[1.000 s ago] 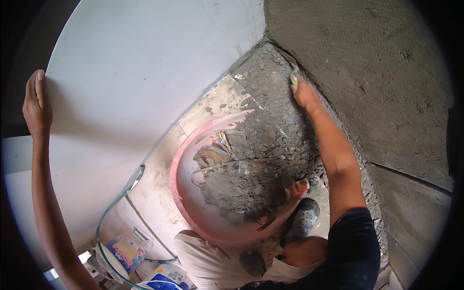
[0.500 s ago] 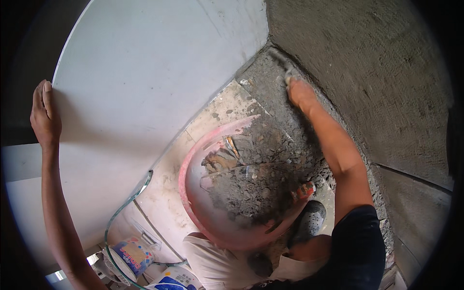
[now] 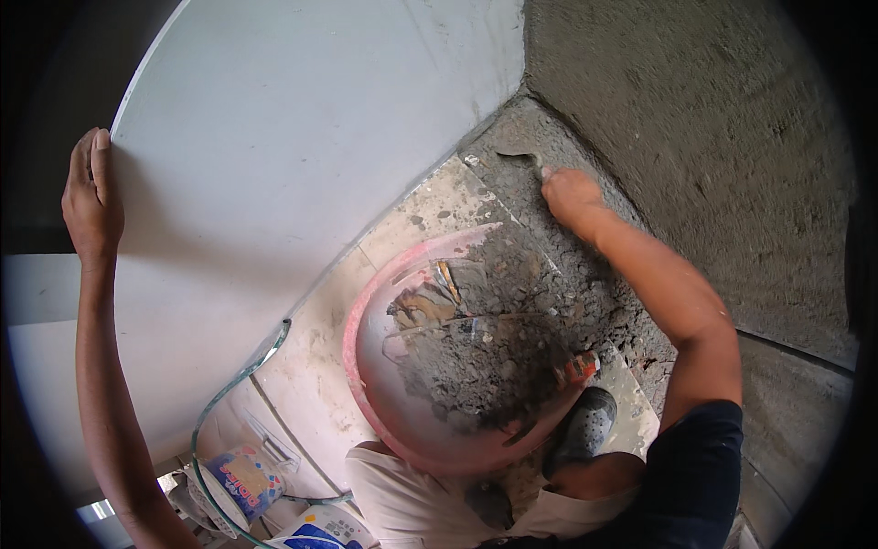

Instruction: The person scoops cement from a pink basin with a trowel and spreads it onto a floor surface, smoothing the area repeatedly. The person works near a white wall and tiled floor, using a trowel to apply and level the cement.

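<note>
1. Right hand [image 3: 572,197] grips the small trowel [image 3: 529,157] at the mortar [image 3: 517,188].
2. Left hand [image 3: 94,206], fingers together, meets the panel [image 3: 302,119] edge; grip unclear.
3. Corner looks smoothed; rougher stretch toward the basin [image 3: 355,339] seems unfinished.

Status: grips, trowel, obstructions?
Left grip at white wall's edge. Right grip closed on trowel, blade over grey mortar near the corner; contact unclear. Loaded pink basin nearby, apart from the trowel.

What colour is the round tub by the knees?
The tub is faded pinkish red, showing best in the head view, along its left rim.
</note>
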Demonstrator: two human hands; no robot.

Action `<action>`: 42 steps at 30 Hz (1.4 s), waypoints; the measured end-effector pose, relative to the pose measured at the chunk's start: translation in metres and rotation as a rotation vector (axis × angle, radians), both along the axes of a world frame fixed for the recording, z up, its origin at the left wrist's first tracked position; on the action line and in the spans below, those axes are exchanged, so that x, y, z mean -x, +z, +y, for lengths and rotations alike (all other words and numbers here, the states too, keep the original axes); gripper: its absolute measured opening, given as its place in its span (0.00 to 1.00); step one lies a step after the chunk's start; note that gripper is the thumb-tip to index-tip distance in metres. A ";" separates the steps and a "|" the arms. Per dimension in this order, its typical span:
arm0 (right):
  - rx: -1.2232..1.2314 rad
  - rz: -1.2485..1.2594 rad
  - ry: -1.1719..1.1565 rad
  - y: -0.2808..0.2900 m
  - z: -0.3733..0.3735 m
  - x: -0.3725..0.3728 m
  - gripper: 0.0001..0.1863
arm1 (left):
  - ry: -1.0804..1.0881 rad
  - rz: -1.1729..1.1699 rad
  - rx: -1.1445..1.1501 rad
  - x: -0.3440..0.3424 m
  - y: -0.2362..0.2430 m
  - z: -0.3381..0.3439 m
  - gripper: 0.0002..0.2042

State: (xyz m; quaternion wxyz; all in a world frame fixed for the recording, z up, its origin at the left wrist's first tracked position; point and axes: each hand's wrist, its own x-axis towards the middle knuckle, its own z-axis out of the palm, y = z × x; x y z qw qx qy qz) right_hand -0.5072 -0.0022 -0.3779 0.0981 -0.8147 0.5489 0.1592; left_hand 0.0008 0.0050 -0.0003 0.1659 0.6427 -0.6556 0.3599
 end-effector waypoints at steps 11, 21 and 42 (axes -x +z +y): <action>-0.065 -0.156 -0.652 -0.073 0.132 0.114 0.20 | 0.059 0.090 -0.028 0.012 -0.010 -0.006 0.31; -0.192 -0.277 -0.935 -0.075 0.176 0.122 0.21 | 0.044 0.047 -0.051 0.004 -0.010 -0.013 0.30; -0.117 -0.188 -0.829 -0.029 0.219 0.129 0.22 | 0.045 0.070 -0.100 -0.015 0.013 -0.005 0.33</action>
